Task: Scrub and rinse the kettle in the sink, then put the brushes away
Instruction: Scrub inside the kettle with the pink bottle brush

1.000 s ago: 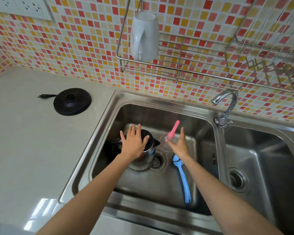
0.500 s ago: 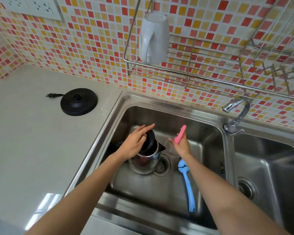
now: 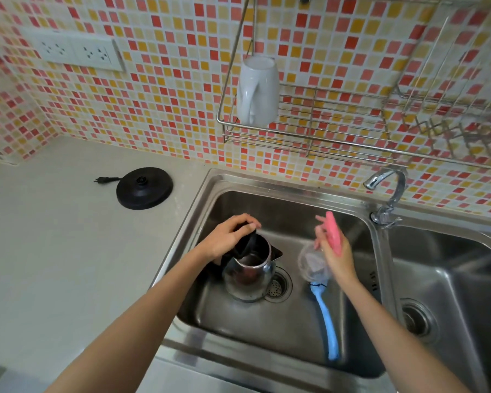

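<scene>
In the sink (image 3: pixel 360 219), the kettle (image 3: pixel 248 275) stands upright, its lid pinched open by the left hand (image 3: pixel 227 236); the right hand (image 3: pixel 333 252), just beside, clasps the pink brush (image 3: pixel 333 232). Scrubbing looks barely begun; the blue brush (image 3: pixel 328 321) lies below.

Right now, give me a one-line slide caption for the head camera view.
Left hand lifts the kettle lid open in the sink while the right hand holds a pink-handled brush.

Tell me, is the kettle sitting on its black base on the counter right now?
No, the kettle stands in the left sink basin with its lid open, while the black base lies bare on the counter.
</scene>
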